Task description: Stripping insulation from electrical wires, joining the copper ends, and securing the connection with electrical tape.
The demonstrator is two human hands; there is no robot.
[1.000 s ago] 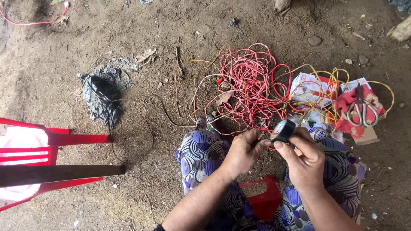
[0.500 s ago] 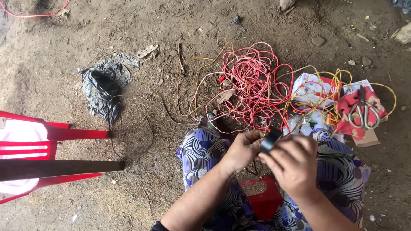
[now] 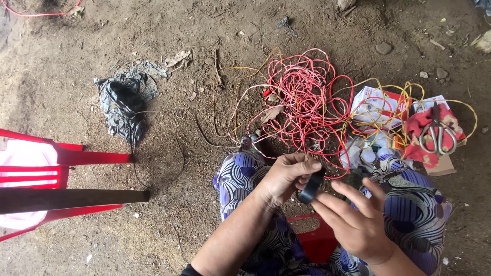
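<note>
My left hand (image 3: 287, 176) pinches a spot just in front of my knees, where a wire seems to run, though the wire itself is hidden by the fingers. My right hand (image 3: 354, 220) holds a black roll of tape (image 3: 311, 187) right against the left fingers. Both hands hover over my lap, covered by a blue, white and black patterned cloth (image 3: 240, 176). A big tangle of red wire (image 3: 304, 99) lies on the dirt just beyond the hands, with yellow wire (image 3: 388, 110) looping to its right.
Scissors (image 3: 437, 135) rest on a red cloth over small boxes at the right. A crumpled black plastic bag (image 3: 120, 105) lies on the dirt at left. A red plastic chair (image 3: 56, 168) with a dark bar stands at the left edge. A red stool (image 3: 317, 243) is under me.
My right hand has turned and dropped lower, bringing the tape roll down and around under the left fingers. The left hand has stayed in place.
</note>
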